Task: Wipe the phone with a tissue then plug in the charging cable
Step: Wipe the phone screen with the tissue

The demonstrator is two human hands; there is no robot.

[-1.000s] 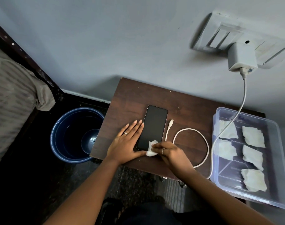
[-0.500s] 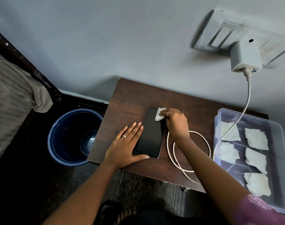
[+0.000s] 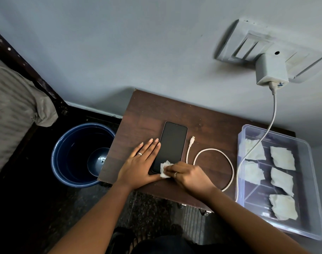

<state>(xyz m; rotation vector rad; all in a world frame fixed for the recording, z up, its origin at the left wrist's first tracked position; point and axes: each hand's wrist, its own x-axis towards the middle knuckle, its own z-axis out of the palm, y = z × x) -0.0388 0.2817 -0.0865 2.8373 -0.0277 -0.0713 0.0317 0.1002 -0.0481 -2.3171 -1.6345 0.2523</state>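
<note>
A crumpled tissue [image 3: 165,169] is pinched by the right hand [image 3: 190,176] at the phone [image 3: 172,145]'s near end, drawn back from its far end; the left hand [image 3: 140,165] is laid flat, gripping nothing.

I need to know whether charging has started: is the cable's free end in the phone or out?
Out. The cable connector lies on the table right of the phone, apart from it.

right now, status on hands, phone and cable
Left hand flat, bracing phone. Right hand pinching tissue at near end. Cable unplugged, plug beside phone. Nothing blocking.
</note>
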